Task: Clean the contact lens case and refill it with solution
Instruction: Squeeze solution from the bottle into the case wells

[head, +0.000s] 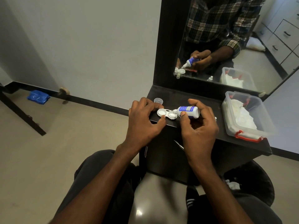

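At the frame's centre, on the dark shelf [186, 97], the left hand [142, 120] pinches the open lens case [166, 114] to steady it while the right hand [199, 125] grips the tipped solution bottle [188, 111], nozzle over the right well, apparently to fill it.

Bare forearms, dark trousers [100, 175], and in the mirror a plaid shirt [216, 18] with rolled sleeves.

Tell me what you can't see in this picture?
- Liquid in the lens case: wells too small, head view.
- Bottle label words: too small and blurred.
- Bottle tip: tiny, drops not visible.
- What's under the white cloth in the plastic box: hidden.
- Right hand covers the tabletop behind it.
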